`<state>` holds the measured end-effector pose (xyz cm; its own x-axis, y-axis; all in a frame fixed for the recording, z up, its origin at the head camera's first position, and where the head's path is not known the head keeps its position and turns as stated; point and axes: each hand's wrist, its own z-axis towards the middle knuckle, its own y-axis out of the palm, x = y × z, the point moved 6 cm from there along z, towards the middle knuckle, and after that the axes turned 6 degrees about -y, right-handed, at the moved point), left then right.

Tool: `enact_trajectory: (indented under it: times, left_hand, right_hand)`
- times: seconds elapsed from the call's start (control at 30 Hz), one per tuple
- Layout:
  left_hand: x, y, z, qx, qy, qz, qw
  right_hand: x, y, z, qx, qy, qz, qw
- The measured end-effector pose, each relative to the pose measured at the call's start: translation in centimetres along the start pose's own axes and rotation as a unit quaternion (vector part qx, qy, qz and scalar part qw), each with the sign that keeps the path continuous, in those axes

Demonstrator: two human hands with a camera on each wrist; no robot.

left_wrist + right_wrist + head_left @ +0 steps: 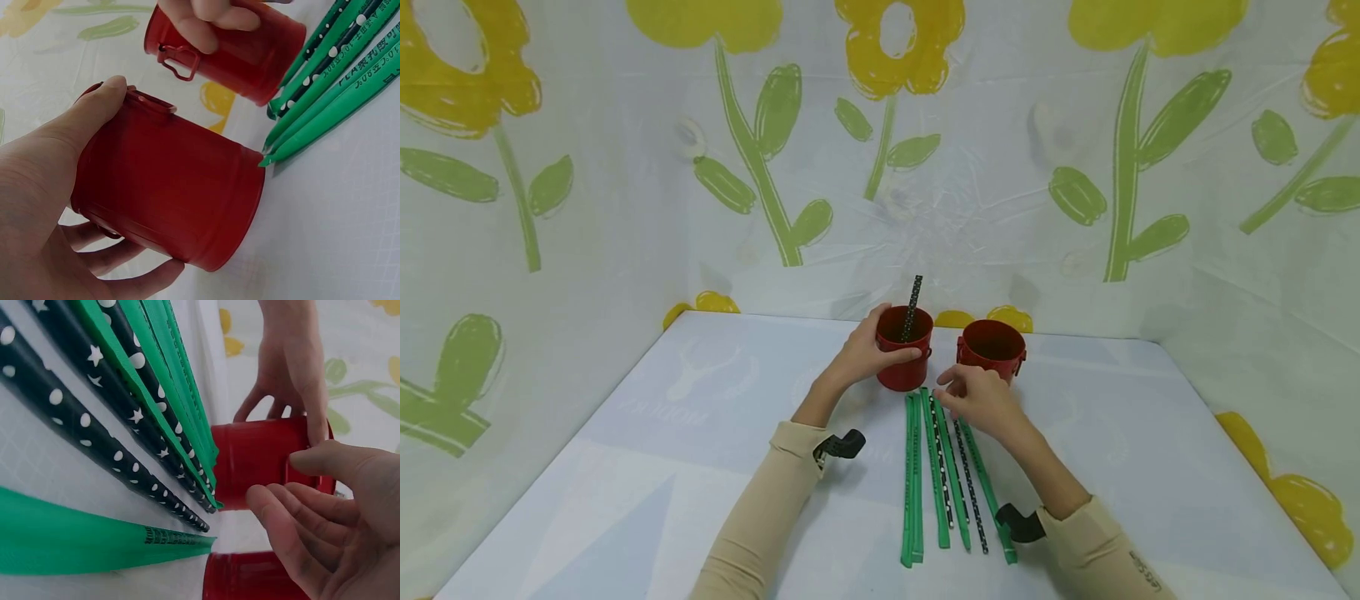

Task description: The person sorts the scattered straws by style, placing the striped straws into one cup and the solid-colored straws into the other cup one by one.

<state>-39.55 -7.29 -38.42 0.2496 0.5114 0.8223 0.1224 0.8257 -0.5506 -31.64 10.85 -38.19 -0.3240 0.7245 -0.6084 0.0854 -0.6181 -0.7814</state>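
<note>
"Fingers of the right hand [981,398]?"
"Loosely bent, parted, near the far ends of the straws [942,462] on the tabletop [700,467]."
"And the left hand [867,353]?"
"Gripping a red bucket [902,375] near the far edge, a black patterned straw [913,302] leaning inside."

A red bucket [904,371] stood upright on the desk [1108,433], gripped by the left hand [867,354], a black, white-patterned straw [913,308] leaning inside and protruding above its rim. A second red bucket [1006,367] stood nearby, open end up, the right hand [981,400] before it. Green-wrapped straws [917,483], their sleeves printed, lay lengthwise in front, with three bare black straws [972,492] among them, white-dotted or white-starred.
</note>
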Motion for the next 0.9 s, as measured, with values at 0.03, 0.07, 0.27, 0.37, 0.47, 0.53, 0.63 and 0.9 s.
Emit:
enact_trajectory:
  times: [0.03, 0.07, 0.27, 0.37, 0.47, 0.53, 0.63, 0.9]
  left_hand:
    - [0.0, 0.0, 0.0, -0.001, -0.001, 0.001, 1.0]
    - [-0.1, 0.0, 0.0, -0.001, -0.002, 0.003, 1.0]
    - [-0.2, -0.1, 0.0, 0.003, -0.002, 0.0, 1.0]
    - [-0.3, -0.1, 0.0, 0.006, -0.002, -0.003, 1.0]
    - [-0.3, -0.1, 0.0, 0.006, -0.002, -0.004, 1.0]
    - [-0.2, 0.0, 0.1, 0.004, -0.001, -0.002, 1.0]
    - [-0.2, 0.0, 0.1, 0.003, 0.002, -0.002, 1.0]
    - [0.0, 0.1, 0.1, 0.002, 0.004, -0.004, 1.0]
  right_hand:
    - [0.1, 0.2, 0.0, -0.01, 0.007, 0.001, 1.0]
    - [0.1, 0.5, 0.0, -0.021, 0.014, 0.002, 1.0]
    - [-0.1, 1.9, -0.3, -0.077, 0.032, 0.004, 0.997]
    - [-0.1, 2.4, -0.5, -0.094, 0.044, 0.005, 0.995]
    - [0.1, 2.7, -0.8, -0.111, 0.062, 0.01, 0.992]
    - [0.2, 2.9, -0.9, -0.118, 0.072, 0.012, 0.99]
    - [0.0, 3.0, -1.1, -0.125, 0.083, 0.015, 0.989]
    - [-0.2, 3.3, -1.5, -0.125, 0.103, -0.012, 0.987]
